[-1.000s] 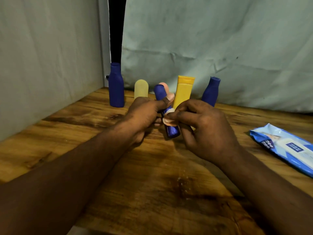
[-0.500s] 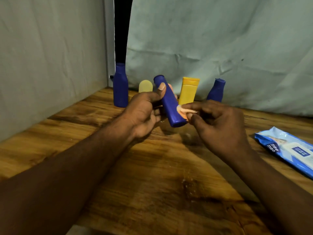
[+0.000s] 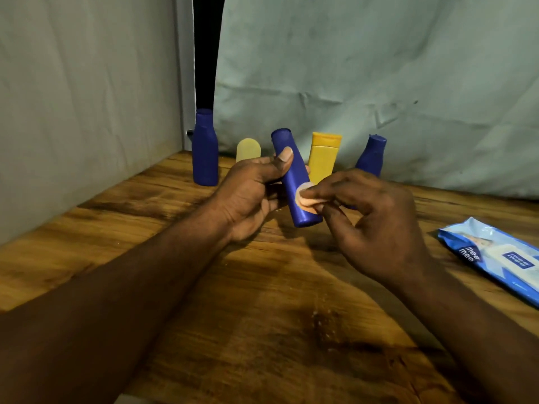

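Slim blue plastic bottle (image 3: 293, 185) is held tilted above the wooden surface (image 3: 262, 316), the left hand (image 3: 250, 196) curled round it, thumb on its front; the right hand (image 3: 376, 225) pinches a small round peach pad (image 3: 306, 198) against its lower side. A hard rub could push the smooth bottle out of that grip; the pad might slip from the pinch

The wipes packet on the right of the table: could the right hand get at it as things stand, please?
Probably yes: bare table lies between the right hand and the wipes packet. But that hand pinches a small pad against the blue bottle, so it must free itself first.
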